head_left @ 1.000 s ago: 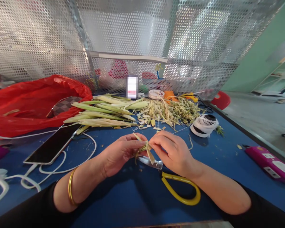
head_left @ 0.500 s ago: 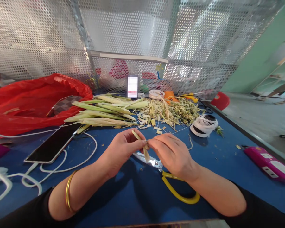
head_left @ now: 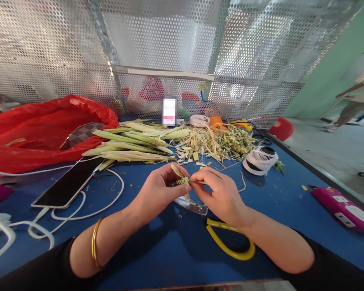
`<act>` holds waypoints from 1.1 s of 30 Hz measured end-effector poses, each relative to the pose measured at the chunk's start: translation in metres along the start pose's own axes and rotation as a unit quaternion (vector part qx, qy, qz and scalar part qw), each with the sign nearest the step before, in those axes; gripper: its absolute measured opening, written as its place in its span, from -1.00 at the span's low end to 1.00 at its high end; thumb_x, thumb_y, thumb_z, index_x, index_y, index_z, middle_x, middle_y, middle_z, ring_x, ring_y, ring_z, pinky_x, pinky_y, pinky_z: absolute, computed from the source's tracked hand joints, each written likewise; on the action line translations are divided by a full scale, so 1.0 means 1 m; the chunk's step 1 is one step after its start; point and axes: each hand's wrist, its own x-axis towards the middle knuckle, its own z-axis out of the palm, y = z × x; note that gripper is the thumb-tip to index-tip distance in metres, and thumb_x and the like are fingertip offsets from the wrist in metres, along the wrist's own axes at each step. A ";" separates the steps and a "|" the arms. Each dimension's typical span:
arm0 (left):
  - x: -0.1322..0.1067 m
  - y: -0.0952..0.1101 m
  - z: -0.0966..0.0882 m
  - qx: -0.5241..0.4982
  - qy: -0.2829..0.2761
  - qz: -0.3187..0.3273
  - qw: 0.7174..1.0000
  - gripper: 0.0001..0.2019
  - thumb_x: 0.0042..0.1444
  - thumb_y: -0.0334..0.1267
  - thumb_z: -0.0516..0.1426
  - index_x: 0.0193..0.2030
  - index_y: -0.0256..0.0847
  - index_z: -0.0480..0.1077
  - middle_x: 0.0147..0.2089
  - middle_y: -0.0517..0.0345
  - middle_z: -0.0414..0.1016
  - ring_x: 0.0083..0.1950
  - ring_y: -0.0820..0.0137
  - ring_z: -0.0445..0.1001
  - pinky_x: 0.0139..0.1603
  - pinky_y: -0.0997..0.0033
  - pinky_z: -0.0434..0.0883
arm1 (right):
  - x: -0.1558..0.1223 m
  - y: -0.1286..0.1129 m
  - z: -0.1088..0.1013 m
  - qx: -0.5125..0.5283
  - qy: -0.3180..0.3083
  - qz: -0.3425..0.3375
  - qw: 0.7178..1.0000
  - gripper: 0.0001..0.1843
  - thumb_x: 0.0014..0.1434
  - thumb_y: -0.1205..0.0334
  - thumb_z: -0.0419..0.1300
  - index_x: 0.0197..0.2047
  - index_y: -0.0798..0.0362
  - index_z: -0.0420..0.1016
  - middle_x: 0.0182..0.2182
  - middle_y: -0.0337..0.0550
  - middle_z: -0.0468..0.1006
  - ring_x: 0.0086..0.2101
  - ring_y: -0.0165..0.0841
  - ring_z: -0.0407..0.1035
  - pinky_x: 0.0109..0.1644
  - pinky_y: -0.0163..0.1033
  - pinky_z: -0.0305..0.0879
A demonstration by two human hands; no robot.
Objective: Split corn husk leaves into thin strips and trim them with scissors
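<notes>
Just above the scissors (head_left: 195, 206), the left hand (head_left: 156, 190) and right hand (head_left: 222, 195) both pinch the folded leaf strip (head_left: 182, 181); holding it with fingertips close to the fold should keep it tight.

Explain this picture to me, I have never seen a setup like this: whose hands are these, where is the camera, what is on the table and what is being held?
There is no machine here. These are one person's two bare hands, filmed by a camera worn on their head that looks forward and down. The left hand and right hand both pinch a small folded leaf strip above the blue table. Under them lie scissors with a yellow handle. Farther back are green stalks, a heap of scraps and a white spool. On the left lie a phone, a white cable and a red bag. A pink case lies far right. A mesh screen stands behind.
</notes>
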 end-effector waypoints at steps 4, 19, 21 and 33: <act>0.000 0.000 0.002 0.036 0.021 0.017 0.999 -0.81 -0.11 -0.28 0.29 -0.35 -0.25 0.41 -0.42 0.25 0.44 -0.37 0.49 0.35 -0.32 0.51 0.29 | 0.000 -0.002 0.000 0.009 -0.004 0.025 1.000 -0.91 0.21 0.37 0.09 -0.29 0.02 0.39 -0.43 -0.21 0.43 -0.44 -0.42 0.32 -0.35 -0.33 0.26; 0.001 0.002 -0.006 -0.060 -0.017 -0.061 0.996 -0.77 -0.13 -0.27 0.33 -0.28 -0.24 0.51 -0.34 0.18 0.55 -0.30 0.44 0.45 -0.19 0.48 0.34 | 0.001 0.006 -0.003 -0.005 0.004 -0.045 0.999 -0.87 0.21 0.44 0.09 -0.25 0.05 0.40 -0.40 -0.15 0.47 -0.41 -0.41 0.34 -0.33 -0.32 0.29; 0.002 0.004 -0.006 -0.064 -0.026 -0.056 0.996 -0.79 -0.05 -0.18 0.28 -0.31 -0.26 0.52 -0.35 0.13 0.55 -0.31 0.41 0.45 -0.16 0.43 0.35 | 0.001 0.005 -0.004 -0.003 0.008 -0.041 0.999 -0.87 0.22 0.43 0.08 -0.25 0.05 0.40 -0.40 -0.15 0.47 -0.40 -0.41 0.35 -0.32 -0.33 0.30; 0.004 0.007 -0.011 0.153 0.018 -0.062 0.986 -0.77 -0.10 -0.12 0.26 -0.45 -0.28 0.46 -0.59 0.27 0.34 -0.51 0.52 0.20 -0.48 0.51 0.11 | -0.002 0.007 -0.004 -0.141 -0.035 -0.193 0.970 -0.82 0.28 0.42 0.00 -0.21 0.13 0.43 -0.37 -0.07 0.50 -0.33 -0.32 0.36 -0.19 -0.20 0.33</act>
